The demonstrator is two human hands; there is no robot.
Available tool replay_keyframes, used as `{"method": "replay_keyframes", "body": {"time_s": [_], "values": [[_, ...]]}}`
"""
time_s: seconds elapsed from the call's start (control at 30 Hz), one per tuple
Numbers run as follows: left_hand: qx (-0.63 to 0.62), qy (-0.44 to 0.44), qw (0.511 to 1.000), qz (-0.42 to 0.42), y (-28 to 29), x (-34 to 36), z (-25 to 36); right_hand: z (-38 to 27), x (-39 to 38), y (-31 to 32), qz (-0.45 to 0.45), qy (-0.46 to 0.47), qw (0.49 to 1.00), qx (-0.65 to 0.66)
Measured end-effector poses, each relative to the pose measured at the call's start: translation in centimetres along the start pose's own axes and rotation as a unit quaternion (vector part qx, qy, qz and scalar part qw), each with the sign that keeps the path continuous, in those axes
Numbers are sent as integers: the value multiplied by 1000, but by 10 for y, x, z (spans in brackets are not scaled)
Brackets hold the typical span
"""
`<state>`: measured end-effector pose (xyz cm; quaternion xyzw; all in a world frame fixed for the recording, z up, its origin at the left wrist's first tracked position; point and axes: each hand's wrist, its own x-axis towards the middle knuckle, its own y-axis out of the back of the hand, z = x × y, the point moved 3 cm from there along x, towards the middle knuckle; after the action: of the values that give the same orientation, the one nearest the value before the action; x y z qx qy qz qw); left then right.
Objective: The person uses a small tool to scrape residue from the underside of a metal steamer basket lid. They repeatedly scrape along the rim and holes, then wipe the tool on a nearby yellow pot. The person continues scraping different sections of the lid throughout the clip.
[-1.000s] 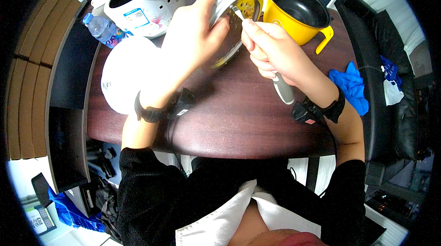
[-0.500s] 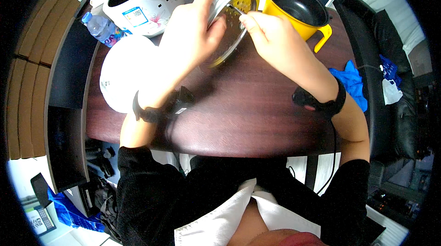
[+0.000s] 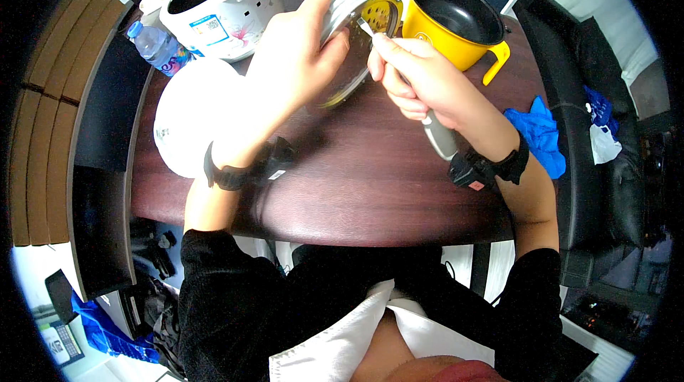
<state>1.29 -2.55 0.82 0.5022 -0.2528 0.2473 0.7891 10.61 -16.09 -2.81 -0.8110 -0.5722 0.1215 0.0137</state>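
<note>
My left hand (image 3: 299,58) grips a round lid (image 3: 350,3) with a pale grey rim, tilted up on its edge. Its inner side looks shiny and shows a yellow patch with holes or dots. My right hand (image 3: 426,79) is closed around a slim tool (image 3: 440,141) with a grey handle; its pale flat tip points at the inside of the lid. I cannot make out whether the tip touches it. A white round piece (image 3: 196,122), overexposed, lies beside my left forearm. Just right of the lid stands a yellow pot (image 3: 449,43) with a black inside.
A white rice cooker body (image 3: 221,26) with a flower print stands at the back left. A water bottle (image 3: 158,47) is next to it. A blue cloth (image 3: 539,132) lies at the right edge of the brown table (image 3: 370,175). Beyond is a black sofa (image 3: 605,197).
My right hand has turned and drawn slightly right and down, so the tool's grey handle now shows below it. My left hand and the lid stay nearly in place.
</note>
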Motion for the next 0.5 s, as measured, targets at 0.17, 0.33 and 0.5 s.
{"method": "replay_keyframes", "body": {"time_s": [0.17,0.33,0.5], "values": [[5,13,1000,3,1,0,-5,2,-2,-12,-24,0,994,109],[2,27,1000,-4,2,1,-2,-2,-1,-17,-27,-4,991,128],[-2,23,1000,-4,0,0,0,0,-1,-16,-35,-10,989,141]]}}
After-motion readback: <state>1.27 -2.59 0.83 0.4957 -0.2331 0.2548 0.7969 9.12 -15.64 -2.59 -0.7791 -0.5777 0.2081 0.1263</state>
